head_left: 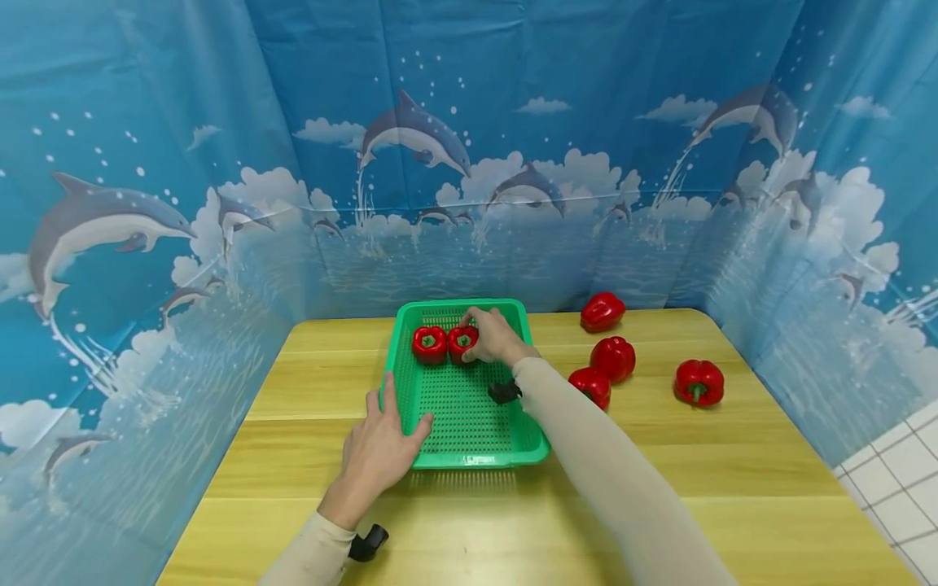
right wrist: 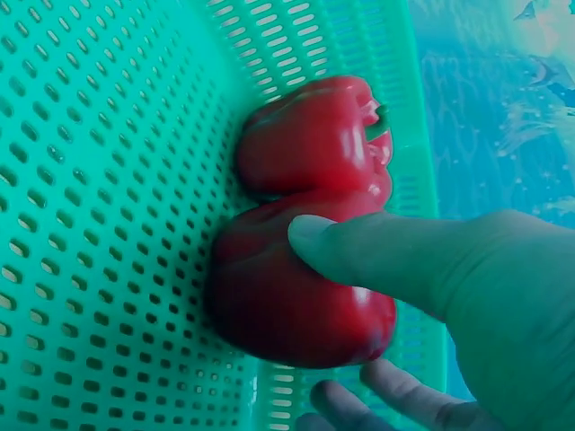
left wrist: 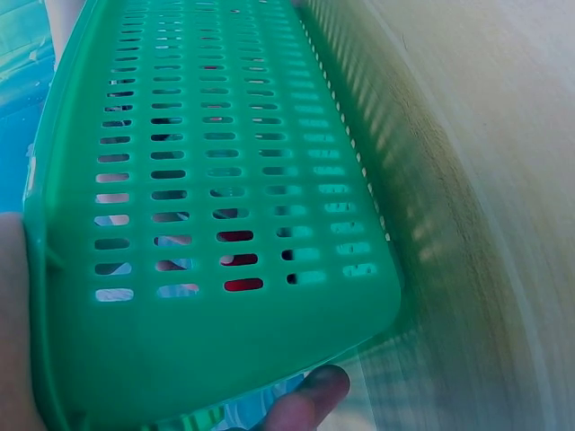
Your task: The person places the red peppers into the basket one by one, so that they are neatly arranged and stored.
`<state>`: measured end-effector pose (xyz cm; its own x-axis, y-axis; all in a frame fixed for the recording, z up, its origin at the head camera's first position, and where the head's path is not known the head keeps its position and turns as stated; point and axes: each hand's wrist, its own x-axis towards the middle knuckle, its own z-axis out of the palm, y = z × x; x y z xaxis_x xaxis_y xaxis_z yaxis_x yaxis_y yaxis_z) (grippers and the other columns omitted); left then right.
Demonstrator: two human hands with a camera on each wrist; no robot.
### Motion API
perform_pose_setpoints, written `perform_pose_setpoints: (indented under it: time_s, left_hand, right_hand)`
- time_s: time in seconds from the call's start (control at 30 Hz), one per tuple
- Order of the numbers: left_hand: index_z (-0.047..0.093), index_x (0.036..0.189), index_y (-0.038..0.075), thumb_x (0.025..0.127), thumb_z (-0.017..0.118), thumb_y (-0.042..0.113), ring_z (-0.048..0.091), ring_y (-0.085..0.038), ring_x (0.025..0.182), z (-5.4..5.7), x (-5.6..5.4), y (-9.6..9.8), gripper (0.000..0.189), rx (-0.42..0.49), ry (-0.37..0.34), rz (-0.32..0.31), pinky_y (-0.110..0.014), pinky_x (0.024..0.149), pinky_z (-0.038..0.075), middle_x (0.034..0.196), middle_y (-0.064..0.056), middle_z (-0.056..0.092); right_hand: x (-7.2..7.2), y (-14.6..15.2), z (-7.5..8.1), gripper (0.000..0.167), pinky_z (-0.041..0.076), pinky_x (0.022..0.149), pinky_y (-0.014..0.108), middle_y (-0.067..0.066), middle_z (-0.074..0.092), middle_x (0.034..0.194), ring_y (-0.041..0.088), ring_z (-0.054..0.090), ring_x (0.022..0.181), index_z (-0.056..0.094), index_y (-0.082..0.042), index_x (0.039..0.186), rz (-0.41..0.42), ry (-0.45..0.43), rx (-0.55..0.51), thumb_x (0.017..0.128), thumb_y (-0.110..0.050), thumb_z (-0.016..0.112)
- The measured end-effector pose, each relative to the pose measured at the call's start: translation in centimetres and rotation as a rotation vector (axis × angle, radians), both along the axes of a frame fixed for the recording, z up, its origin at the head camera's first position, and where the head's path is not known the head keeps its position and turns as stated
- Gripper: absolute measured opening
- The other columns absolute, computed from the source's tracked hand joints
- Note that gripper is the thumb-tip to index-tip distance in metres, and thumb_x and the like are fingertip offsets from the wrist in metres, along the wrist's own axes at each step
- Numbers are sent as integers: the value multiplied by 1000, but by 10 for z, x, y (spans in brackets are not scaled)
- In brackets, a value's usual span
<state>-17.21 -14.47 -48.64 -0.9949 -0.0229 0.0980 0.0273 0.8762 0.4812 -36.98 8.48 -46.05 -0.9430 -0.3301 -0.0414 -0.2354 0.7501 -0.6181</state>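
Inside the green plastic basket (head_left: 458,423), my right hand (head_left: 494,335) holds a red bell pepper (head_left: 459,346) near the back. The right wrist view shows my thumb (right wrist: 350,247) pressed against this pepper (right wrist: 287,296), with fingers at its other side. A second bell pepper (head_left: 429,345) stands upright right beside it, stem up; the two touch. My left hand (head_left: 381,448) is at the basket's left side, its fingers extended along the rim and its thumb spread toward the inside. In the left wrist view, fingertips (left wrist: 314,395) show beyond the slotted basket wall (left wrist: 198,341).
Right of the basket lie several more red bell peppers: one at the back (head_left: 602,312), a close pair (head_left: 612,359), and one farther right (head_left: 699,382). The wooden table (head_left: 278,456) meets a blue dolphin-print curtain (head_left: 469,260) behind and at the sides.
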Motion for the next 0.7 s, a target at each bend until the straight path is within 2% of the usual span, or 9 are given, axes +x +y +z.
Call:
perform_pose_setpoints:
  time_s: [0.27, 0.47, 0.7]
  left_hand:
    - [9, 189, 8, 112, 68, 63, 48, -22, 52, -1, 1, -1, 111, -2, -11, 2, -35, 46, 40, 177, -33, 42]
    - [10, 188, 6, 113, 66, 64, 47, -22, 52, 1, 0, -2, 110, -9, 3, -1, -34, 46, 39, 174, -34, 44]
    - [9, 188, 5, 113, 64, 66, 49, -23, 52, 0, 1, 0, 112, -7, -4, -10, -35, 47, 41, 175, -34, 43]
  right_hand:
    - [9, 6, 4, 78, 60, 116, 61, 25, 54, 164, 44, 58, 149, 60, -14, 163, 22, 7, 24, 96, -22, 99]
    - [27, 12, 22, 74, 53, 125, 64, 24, 55, 169, 44, 52, 158, 56, -11, 169, 28, 19, -19, 106, -25, 90]
    - [40, 25, 34, 73, 54, 124, 65, 25, 56, 169, 44, 51, 158, 54, -8, 172, 50, 23, -74, 109, -28, 86]
